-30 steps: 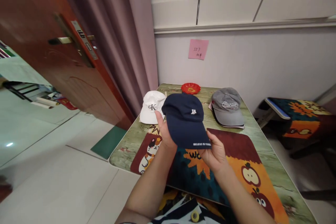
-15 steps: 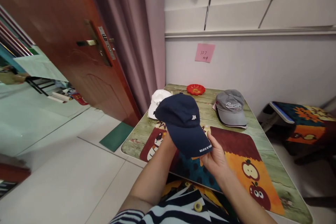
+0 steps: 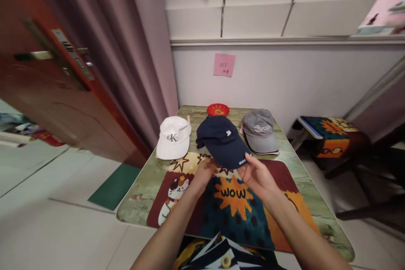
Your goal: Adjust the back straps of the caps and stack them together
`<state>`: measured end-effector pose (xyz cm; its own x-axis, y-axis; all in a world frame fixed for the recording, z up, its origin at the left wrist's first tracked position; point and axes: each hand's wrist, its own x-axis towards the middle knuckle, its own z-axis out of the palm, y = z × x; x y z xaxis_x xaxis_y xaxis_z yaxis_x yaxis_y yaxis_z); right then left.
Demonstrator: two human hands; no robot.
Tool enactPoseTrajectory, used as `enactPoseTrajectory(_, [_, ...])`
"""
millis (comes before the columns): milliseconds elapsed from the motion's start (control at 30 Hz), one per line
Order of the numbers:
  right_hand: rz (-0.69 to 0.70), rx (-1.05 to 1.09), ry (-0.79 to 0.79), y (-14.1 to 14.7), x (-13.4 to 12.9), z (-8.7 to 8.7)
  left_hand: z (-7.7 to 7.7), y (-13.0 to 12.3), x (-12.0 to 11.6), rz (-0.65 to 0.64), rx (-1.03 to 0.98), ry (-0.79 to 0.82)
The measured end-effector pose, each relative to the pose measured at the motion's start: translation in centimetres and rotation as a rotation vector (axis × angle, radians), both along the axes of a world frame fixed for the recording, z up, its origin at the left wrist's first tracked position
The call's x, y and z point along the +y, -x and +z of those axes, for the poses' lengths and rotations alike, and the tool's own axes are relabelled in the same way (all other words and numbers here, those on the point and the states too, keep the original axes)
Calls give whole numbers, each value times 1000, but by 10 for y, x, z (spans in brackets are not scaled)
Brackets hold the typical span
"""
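A wood-patterned table (image 3: 136, 200) stands against a pale wall, with a purple curtain (image 3: 142, 50) and a brown door (image 3: 69, 109) to its left; a colourful mat (image 3: 253, 228) covers its near part. A red dish (image 3: 218, 110) sits at the back, below a pink note (image 3: 224, 65). The navy cap (image 3: 218, 141) is between the white cap (image 3: 173, 138) and the grey cap (image 3: 260, 128), its brim tip pinched by the right hand (image 3: 257, 175). The left hand (image 3: 205, 174) is by the brim's near edge, fingertips partly hidden; whether it grips cannot be told, nor whether the cap touches the table. The brim lettering is partly covered. Compared with half a second ago, the navy cap is farther back, clear of the white one, and the left hand shows below it.
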<state>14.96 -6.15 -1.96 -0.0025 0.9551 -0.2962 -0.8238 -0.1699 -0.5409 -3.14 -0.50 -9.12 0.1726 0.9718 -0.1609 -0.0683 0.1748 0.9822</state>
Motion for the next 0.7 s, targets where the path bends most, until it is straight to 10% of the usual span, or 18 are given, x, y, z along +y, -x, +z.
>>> enactPoseTrajectory(167, [-269,-85,-219,-60,76,49,-42,23,3,-44,336,-151])
enactPoseTrajectory(267, [-447,-153,-297,-95,113,49,-53,33,0,-41,362,-142])
enactPoseTrajectory(567, [-634,-282,316,-123,105,-90,-53,37,-3,-69,445,-197])
enactPoseTrajectory(700, [-651,-304,302,-126,89,-113,-52,37,-2,-68,440,-179])
